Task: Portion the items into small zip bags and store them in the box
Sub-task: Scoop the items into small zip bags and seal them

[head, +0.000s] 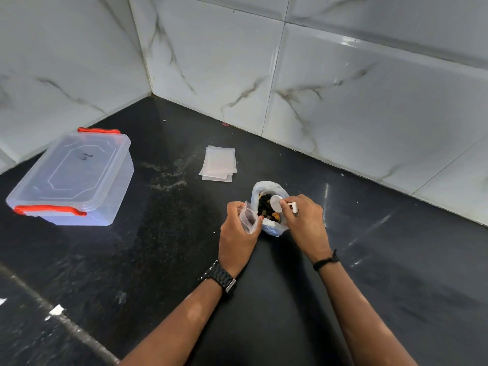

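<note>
An open plastic bag [273,228] of dark and orange dried pieces stands on the black counter. My right hand [303,220] grips a white scoop [277,203] whose bowl sits over the bag's mouth. Just left of that bag, my left hand [236,233] pinches a small clear zip bag [248,216], held open and upright. A stack of empty small zip bags [219,163] lies flat behind them. The clear storage box [76,178] with red clips stands at the left with its lid on.
White marble-look tiled walls [343,88] meet in a corner behind the counter. The counter's front edge [39,299] runs diagonally at lower left. Pale smears [166,175] mark the black counter between the box and the zip bags.
</note>
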